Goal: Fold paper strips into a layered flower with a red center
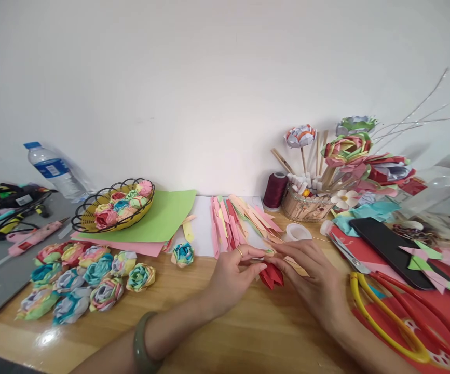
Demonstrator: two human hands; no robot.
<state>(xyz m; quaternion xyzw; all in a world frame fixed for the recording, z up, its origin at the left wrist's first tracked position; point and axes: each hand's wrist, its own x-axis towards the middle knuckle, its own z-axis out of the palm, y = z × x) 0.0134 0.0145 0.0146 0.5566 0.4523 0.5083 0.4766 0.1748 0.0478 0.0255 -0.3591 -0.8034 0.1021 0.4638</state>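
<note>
Both hands meet over the wooden table, working on a small red paper flower (pixel 272 276) whose pointed red petals hang below the fingers. My left hand (pixel 235 275) pinches it from the left between thumb and forefinger. From the right, my right hand (pixel 311 272) closes its fingertips on the same flower. A bit of pale yellow-green shows at the top between the fingertips, partly hidden. Just behind the hands lie folded paper strips (pixel 230 221) in pink, red, green and peach on white paper.
Finished paper flowers (pixel 106 294) cluster at the left, near a yellow basket (pixel 88 223) holding more. Scissors (pixel 388 322) and a black phone (pixel 394 253) lie at the right. Behind stand a maroon thread spool (pixel 275 191) and a decorated pot (pixel 306 205). A glue gun (pixel 36 237) lies far left.
</note>
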